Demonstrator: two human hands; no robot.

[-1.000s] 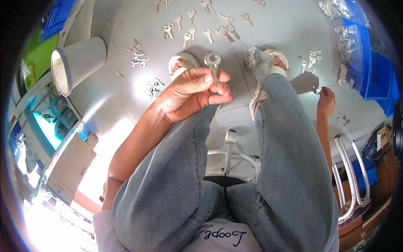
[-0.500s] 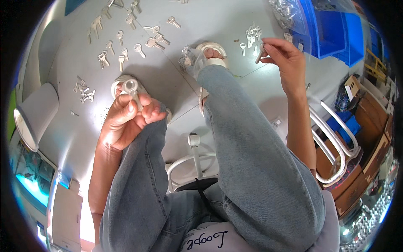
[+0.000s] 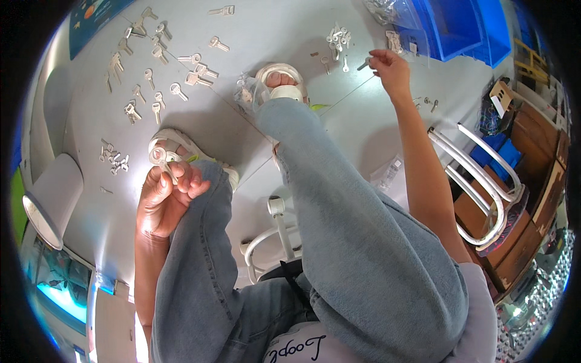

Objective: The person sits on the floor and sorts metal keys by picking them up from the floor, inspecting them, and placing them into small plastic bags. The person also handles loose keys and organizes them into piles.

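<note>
Between the thumb and fingers of my left hand (image 3: 164, 202) is a silver key (image 3: 162, 160), its round head up, held above my left knee. My right hand (image 3: 392, 74) reaches out over the floor at the far right and pinches another key (image 3: 364, 63) by one end. Close to its left lie a small heap of keys (image 3: 339, 37) and two single keys, one of them pale (image 3: 345, 63). Many more silver keys (image 3: 158, 53) are spread over the grey floor at the far left. Small keys form a cluster (image 3: 115, 158) left of my left foot.
Blue plastic bins (image 3: 451, 30) and a clear bag (image 3: 387, 11) stand at the far right. A white-framed chair (image 3: 484, 175) is beside my right arm, a white bin (image 3: 53, 196) at the left. Clear plastic (image 3: 247, 91) lies by my right foot.
The view has shifted, so floor things sit differently in it. My right hand still pinches a key, now more flatly angled. My left hand keeps its key.
</note>
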